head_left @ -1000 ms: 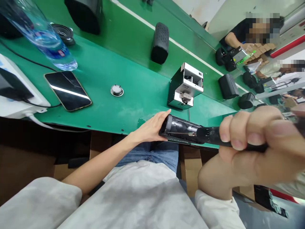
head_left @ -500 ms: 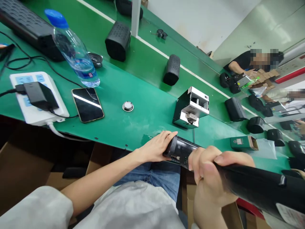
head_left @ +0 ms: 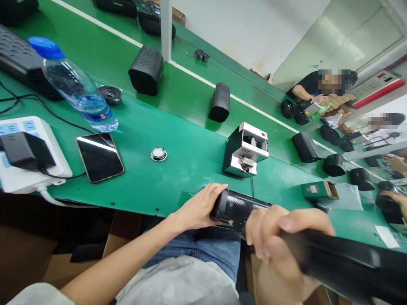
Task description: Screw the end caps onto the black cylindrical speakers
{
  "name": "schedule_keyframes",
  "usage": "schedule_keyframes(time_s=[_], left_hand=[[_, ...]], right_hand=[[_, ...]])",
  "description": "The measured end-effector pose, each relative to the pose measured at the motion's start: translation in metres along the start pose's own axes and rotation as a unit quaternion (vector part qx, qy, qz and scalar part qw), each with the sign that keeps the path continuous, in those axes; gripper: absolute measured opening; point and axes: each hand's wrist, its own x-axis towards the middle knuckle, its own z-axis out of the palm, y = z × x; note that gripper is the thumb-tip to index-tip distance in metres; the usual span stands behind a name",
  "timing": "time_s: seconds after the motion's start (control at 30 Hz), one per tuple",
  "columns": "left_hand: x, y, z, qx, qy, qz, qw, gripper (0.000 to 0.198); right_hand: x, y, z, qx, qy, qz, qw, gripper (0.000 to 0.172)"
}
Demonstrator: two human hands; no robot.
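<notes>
My left hand [head_left: 203,205] is closed around the end of a black speaker housing [head_left: 237,205] with a perforated patch, held at the table's front edge above my lap. My right hand [head_left: 286,241] wraps round a thick black electric screwdriver [head_left: 356,258] that runs out to the lower right. Its metal bit [head_left: 227,222] shows low against the housing, close to my left fingers; whether it touches a screw I cannot tell. Just beyond the housing stands a silver and black screw feeder [head_left: 246,150]. My right fingers hide part of the housing.
On the green table [head_left: 190,135] are a round silver-rimmed part [head_left: 158,154], a phone [head_left: 100,156], a water bottle [head_left: 79,91] and a white power strip [head_left: 47,131]. Black speakers [head_left: 220,101] line the far side. A small green box [head_left: 319,190] lies right. Co-workers [head_left: 305,87] sit farther off.
The view has shifted, so the table things appear lower and farther left. Both hands keep their hold on the speaker housing and the electric screwdriver, whose angle looks nearly the same.
</notes>
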Motion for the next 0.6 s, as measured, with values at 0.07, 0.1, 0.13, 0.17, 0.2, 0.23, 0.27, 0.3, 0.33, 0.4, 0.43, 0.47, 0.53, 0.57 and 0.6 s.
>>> schedule_keyframes(time_s=[0.07, 0.1, 0.13, 0.17, 0.2, 0.23, 0.27, 0.3, 0.33, 0.4, 0.43, 0.47, 0.53, 0.57, 0.6], left_hand=[[0.000, 0.000, -0.001, -0.002, -0.007, -0.007, 1.000, 0.140], [0.000, -0.001, -0.002, -0.004, -0.011, -0.009, 1.000, 0.141], [0.000, -0.001, -0.003, -0.006, -0.015, -0.009, 1.000, 0.142], [0.000, -0.002, -0.003, -0.009, -0.018, -0.009, 1.000, 0.143], [0.000, -0.002, -0.004, -0.012, -0.021, -0.007, 1.000, 0.144], [0.000, -0.003, -0.005, -0.016, -0.023, -0.005, 1.000, 0.144], [0.000, -0.003, -0.005, -0.019, -0.024, -0.003, 1.000, 0.145], [0.000, -0.003, -0.006, -0.020, -0.024, -0.002, 1.000, 0.145], [0.000, -0.003, -0.006, -0.020, -0.025, -0.001, 0.999, 0.145], [0.000, -0.003, -0.006, -0.018, -0.024, -0.002, 1.000, 0.146], [0.000, -0.003, -0.006, -0.017, -0.024, -0.003, 1.000, 0.147], [0.000, -0.003, -0.006, -0.015, -0.024, -0.003, 1.000, 0.148], [0.000, -0.003, -0.006, -0.015, -0.021, -0.002, 1.000, 0.149], [0.000, -0.003, -0.006, -0.015, -0.018, -0.001, 1.000, 0.148], [0.000, -0.003, -0.006, -0.016, -0.016, 0.000, 1.000, 0.147]], right_hand=[[0.018, -0.018, -0.011, -0.005, 0.034, -0.029, 0.999, 0.020], [0.031, -0.024, -0.019, -0.011, 0.059, -0.044, 0.997, 0.022], [0.046, -0.028, -0.026, -0.017, 0.082, -0.063, 0.994, 0.025], [0.063, -0.028, -0.034, -0.030, 0.110, -0.100, 0.988, 0.027], [0.081, -0.024, -0.042, -0.040, 0.141, -0.135, 0.980, 0.033], [0.100, -0.017, -0.049, -0.034, 0.161, -0.185, 0.969, 0.033], [0.118, -0.007, -0.055, -0.028, 0.198, -0.226, 0.954, 0.029], [0.134, 0.004, -0.060, -0.035, 0.209, -0.225, 0.951, 0.025], [0.148, 0.016, -0.063, -0.040, 0.222, -0.227, 0.947, 0.020], [0.167, 0.037, -0.067, -0.063, 0.227, -0.211, 0.948, 0.018], [0.173, 0.046, -0.068, -0.074, 0.226, -0.202, 0.950, 0.018], [0.176, 0.052, -0.069, -0.083, 0.224, -0.192, 0.952, 0.019], [0.178, 0.062, -0.069, -0.087, 0.223, -0.167, 0.956, 0.020], [0.177, 0.064, -0.069, -0.085, 0.224, -0.154, 0.959, 0.021], [0.176, 0.066, -0.068, -0.082, 0.227, -0.143, 0.960, 0.021]])
